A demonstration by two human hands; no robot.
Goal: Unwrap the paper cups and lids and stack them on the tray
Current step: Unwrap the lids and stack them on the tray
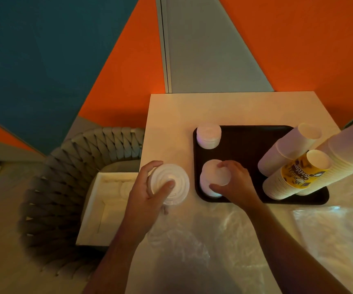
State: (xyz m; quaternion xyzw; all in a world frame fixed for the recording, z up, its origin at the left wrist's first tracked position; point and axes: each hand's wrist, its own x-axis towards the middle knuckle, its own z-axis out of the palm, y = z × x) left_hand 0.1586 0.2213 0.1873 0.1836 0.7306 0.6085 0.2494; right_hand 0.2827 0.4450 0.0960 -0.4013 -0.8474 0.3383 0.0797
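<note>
A dark tray [247, 145] lies on the white table [171, 115]. My left hand [148, 194] grips a stack of white lids [171, 179] still in clear wrap, just left of the tray. My right hand [235, 181] holds a few lids over a second lid stack [208, 187] at the tray's near left corner. A third lid stack [209, 135] stands at the far left corner. Tall stacks of paper cups [285, 151] rise on the tray's right side, one with a yellow printed cup [302, 172].
Crumpled clear plastic wrap [224, 230] covers the table's near part. Left of the table stands a woven grey chair [61, 187] with an open white box [107, 206] on its seat. Orange and blue walls lie behind.
</note>
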